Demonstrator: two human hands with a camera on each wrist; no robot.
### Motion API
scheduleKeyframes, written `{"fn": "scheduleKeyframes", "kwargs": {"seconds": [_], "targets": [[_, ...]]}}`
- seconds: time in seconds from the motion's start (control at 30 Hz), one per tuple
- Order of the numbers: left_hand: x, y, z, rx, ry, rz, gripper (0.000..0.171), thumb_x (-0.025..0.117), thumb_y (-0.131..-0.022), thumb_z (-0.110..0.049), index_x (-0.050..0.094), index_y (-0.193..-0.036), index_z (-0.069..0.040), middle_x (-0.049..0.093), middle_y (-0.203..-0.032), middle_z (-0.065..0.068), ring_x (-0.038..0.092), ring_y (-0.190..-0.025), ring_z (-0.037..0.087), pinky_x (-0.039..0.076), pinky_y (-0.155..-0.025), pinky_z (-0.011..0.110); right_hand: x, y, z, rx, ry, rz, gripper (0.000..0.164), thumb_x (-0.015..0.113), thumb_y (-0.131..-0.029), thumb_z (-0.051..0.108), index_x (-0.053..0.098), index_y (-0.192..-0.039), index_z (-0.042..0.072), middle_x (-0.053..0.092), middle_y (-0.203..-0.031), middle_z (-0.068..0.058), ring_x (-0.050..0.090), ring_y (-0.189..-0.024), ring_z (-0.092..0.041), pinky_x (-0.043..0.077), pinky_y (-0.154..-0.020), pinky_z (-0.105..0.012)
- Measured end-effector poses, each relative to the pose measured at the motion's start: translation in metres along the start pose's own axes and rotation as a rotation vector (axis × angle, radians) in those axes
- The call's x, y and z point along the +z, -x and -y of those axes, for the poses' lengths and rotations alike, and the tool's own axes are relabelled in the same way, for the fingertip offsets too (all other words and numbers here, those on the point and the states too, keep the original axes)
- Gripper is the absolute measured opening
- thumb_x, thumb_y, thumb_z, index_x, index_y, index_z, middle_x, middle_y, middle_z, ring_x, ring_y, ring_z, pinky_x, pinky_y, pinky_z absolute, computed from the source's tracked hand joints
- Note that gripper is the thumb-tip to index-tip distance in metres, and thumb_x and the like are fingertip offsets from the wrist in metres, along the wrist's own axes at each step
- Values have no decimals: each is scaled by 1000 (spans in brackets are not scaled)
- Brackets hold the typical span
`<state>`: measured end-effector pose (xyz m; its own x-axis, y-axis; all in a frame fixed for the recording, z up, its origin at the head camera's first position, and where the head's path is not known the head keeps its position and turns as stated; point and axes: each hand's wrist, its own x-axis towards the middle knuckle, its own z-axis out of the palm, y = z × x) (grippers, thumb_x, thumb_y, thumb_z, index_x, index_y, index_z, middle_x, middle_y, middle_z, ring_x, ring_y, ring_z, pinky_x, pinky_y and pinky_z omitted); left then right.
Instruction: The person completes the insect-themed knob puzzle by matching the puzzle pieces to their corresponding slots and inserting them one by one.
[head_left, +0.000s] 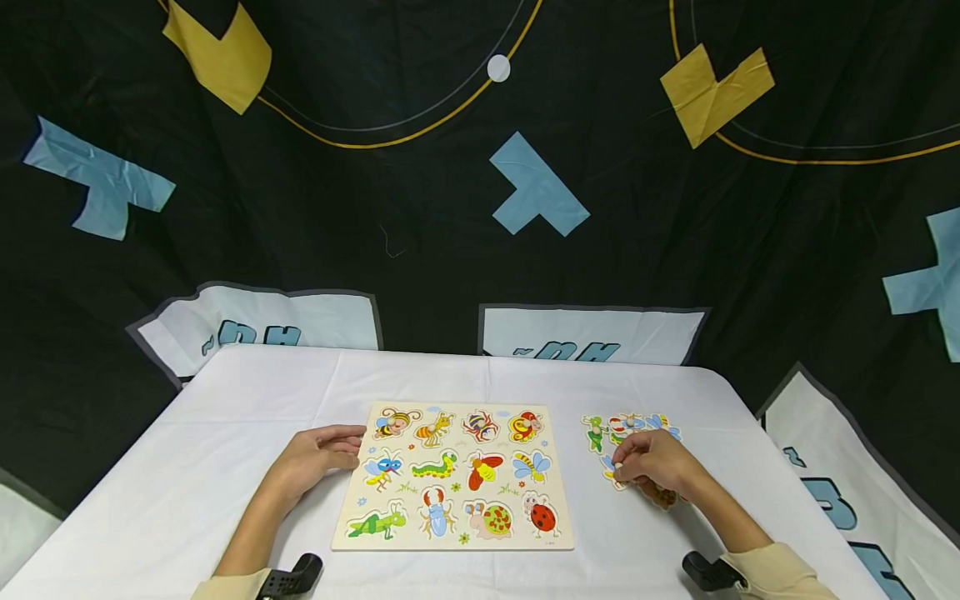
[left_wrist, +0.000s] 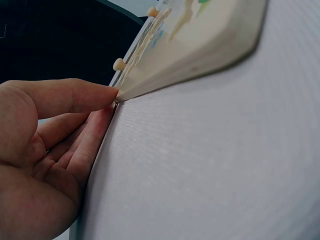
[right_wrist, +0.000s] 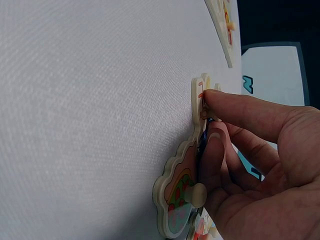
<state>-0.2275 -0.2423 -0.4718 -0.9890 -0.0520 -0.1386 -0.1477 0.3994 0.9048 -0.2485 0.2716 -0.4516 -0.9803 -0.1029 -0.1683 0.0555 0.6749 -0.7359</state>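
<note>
The left hand [head_left: 311,458], fingers extended, touches the left edge of one twelve-insect board [head_left: 408,544]. Toward the surface's [head_left: 738,446] right edge, the right hand's [head_left: 663,458] fingers pinch one piece [right_wrist: 197,100]; only the right wrist view shows the scalloped piece's [right_wrist: 182,172] one knob [right_wrist: 196,195].

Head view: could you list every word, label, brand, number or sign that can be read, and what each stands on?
"~ n H", as best I can read: left white panel, partly hidden by the table.
"~ n H", likewise uncertain: middle white panel, also partly hidden.
Right white panel: partial characters, unreadable.
Puzzle board, lower right corner: print too small to read.
</note>
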Motion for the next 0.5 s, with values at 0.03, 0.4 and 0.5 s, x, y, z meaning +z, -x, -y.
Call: {"fn": "scheduleKeyframes", "kwargs": {"seconds": [0.03,0.4,0.5], "targets": [[0,0,0,-1,0,0,58,80,-79,-6,64,-135,-2,75,-111,7,69,-94,10,46,-83,18,0,0,0,1,1,0,19,83,-74,10,72,-88,5,61,-71,-2,55,-66,-18,46,-59,-33],[1,0,0,-5,-7,-11,57,79,-79,-7,65,-134,-4,75,-110,5,69,-95,10,46,-84,18,0,0,3,-1,28,11,18,83,-74,11,72,-86,6,64,-73,-1,55,-66,-18,46,-60,-33],[1,0,0,-4,-10,-12,56,79,-79,-7,65,-134,-4,75,-110,4,69,-95,10,45,-85,19,0,0,5,-8,38,20,17,83,-74,12,72,-86,6,64,-72,-1,56,-66,-18,46,-59,-33]]}}
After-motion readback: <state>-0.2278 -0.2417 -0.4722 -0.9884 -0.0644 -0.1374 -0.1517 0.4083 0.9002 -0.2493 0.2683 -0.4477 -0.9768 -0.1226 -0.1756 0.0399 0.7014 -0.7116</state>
